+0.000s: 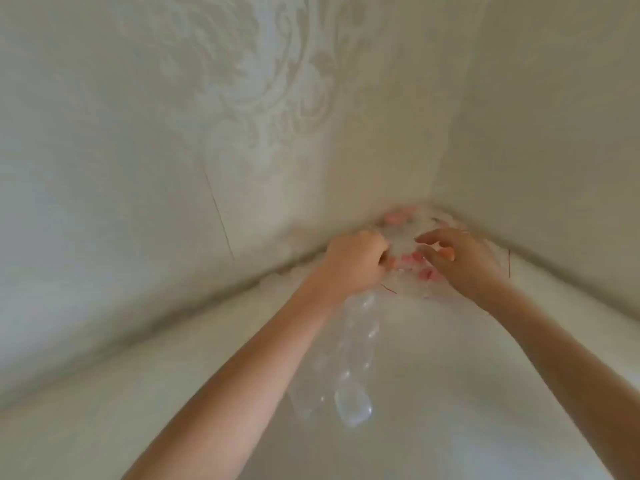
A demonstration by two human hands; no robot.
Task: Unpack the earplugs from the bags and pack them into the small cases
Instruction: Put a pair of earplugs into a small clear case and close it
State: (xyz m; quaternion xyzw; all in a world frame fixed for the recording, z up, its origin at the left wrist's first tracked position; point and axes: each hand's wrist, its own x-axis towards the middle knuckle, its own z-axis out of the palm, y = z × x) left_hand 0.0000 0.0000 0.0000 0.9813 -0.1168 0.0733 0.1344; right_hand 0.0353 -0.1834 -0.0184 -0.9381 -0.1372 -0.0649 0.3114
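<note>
Unpacking looks barely underway: left hand [356, 258] clutches clear bags [349, 362], right hand [460, 261] pinches one orange earplug [446, 251] at the counter's [450, 393] far corner, cases unseen.

Orange earplugs [410, 259] sit scattered in crinkly clear bags [408, 237] piled in the far corner, all pretty blurry. A row of clear cases [353, 368] trails from there toward the camera.

earplugs [410, 258] salmon-orange. bags [408, 271] clear with thin red lines. cases [351, 407] clear. table [485, 393] off-white. wall [207, 98] pale, faint floral scroll pattern.
</note>
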